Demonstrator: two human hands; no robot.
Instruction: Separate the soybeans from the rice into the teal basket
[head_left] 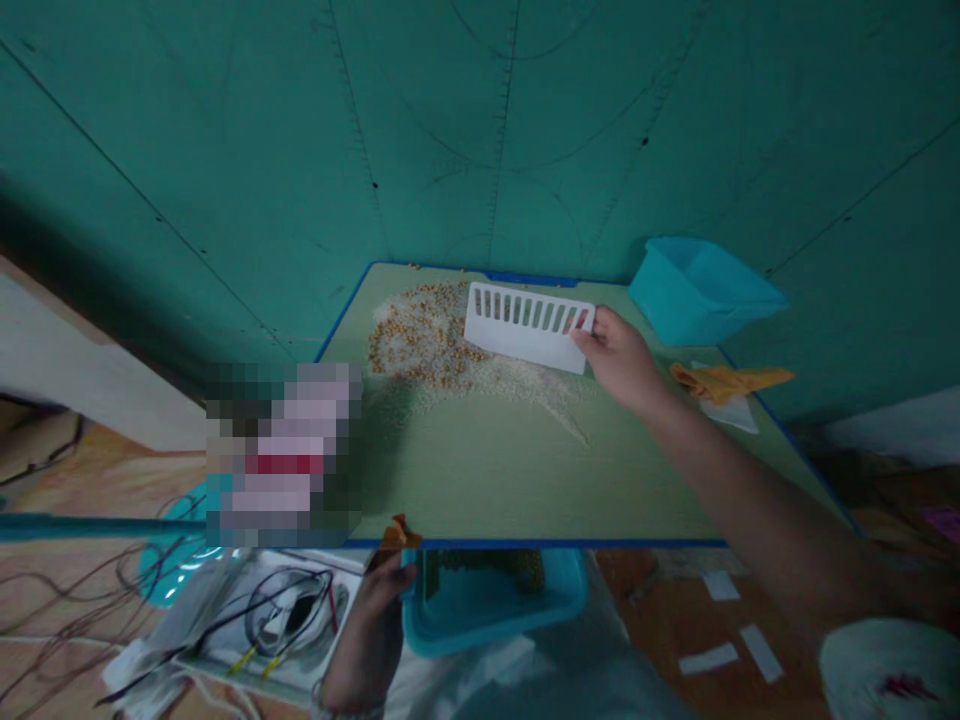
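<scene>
My right hand (619, 355) grips the right end of a white slotted plastic panel (525, 345), which stands on edge over the table (540, 480). Just left of and below the panel lies a spread pile of pale grains mixed with yellow-brown beans (420, 340). A thin streak of pale grains (555, 405) trails toward the near right. Below the table's front edge, my left hand (375, 615) is closed at the left rim of a turquoise basin (487, 630). Dark greenish contents (517, 570) show inside it, partly hidden by the table edge.
A turquoise bin (697, 290) stands at the table's back right, near an orange cloth (720, 382) on a white sheet. Another orange scrap (401, 530) is at the front edge. Cables and a white box (277, 610) lie lower left. A green wall (480, 130) rises behind.
</scene>
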